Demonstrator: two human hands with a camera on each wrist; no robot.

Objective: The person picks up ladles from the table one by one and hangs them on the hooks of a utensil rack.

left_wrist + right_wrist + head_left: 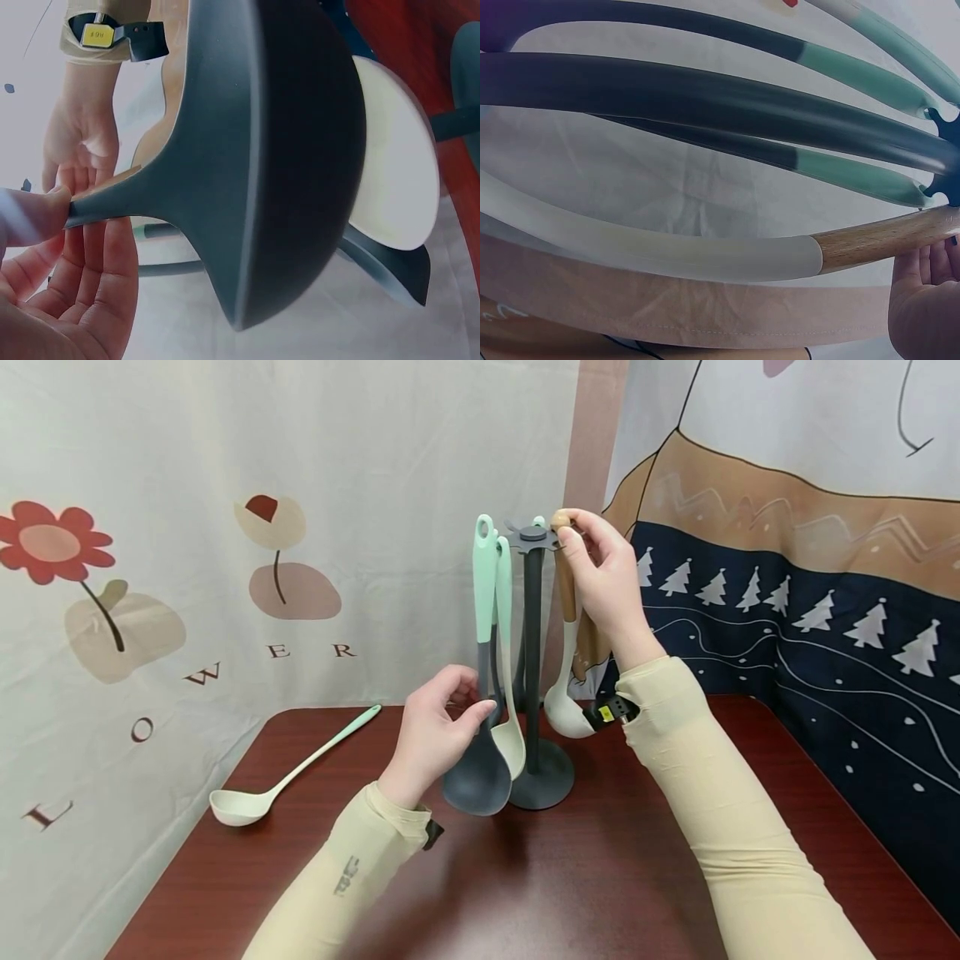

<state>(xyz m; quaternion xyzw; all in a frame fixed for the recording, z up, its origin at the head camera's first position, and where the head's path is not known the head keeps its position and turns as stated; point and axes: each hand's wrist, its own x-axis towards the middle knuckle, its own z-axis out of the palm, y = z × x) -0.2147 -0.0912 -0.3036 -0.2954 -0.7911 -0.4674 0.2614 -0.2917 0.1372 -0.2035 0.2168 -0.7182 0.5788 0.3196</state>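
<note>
My left hand (435, 727) pinches the neck of a dark grey ladle (480, 777) with a mint handle, upright at the left side of a grey utensil stand (532, 652). The left wrist view shows the left thumb and fingers (82, 285) around that neck. Up at the stand's hooked top, my right hand (603, 577) grips the wooden handle (877, 238) of a white ladle (567, 710), its bowl hanging down. Whether either ladle's eye sits on a hook is hidden. Between the grey ladle and the pole hangs a cream, mint-handled utensil (510, 743).
A cream ladle (243, 807) with a mint handle lies on the left of the brown table (600, 893). More mint-handled utensils (862, 178) hang behind the pole. Printed cloth (405, 460) closes off the back and right side.
</note>
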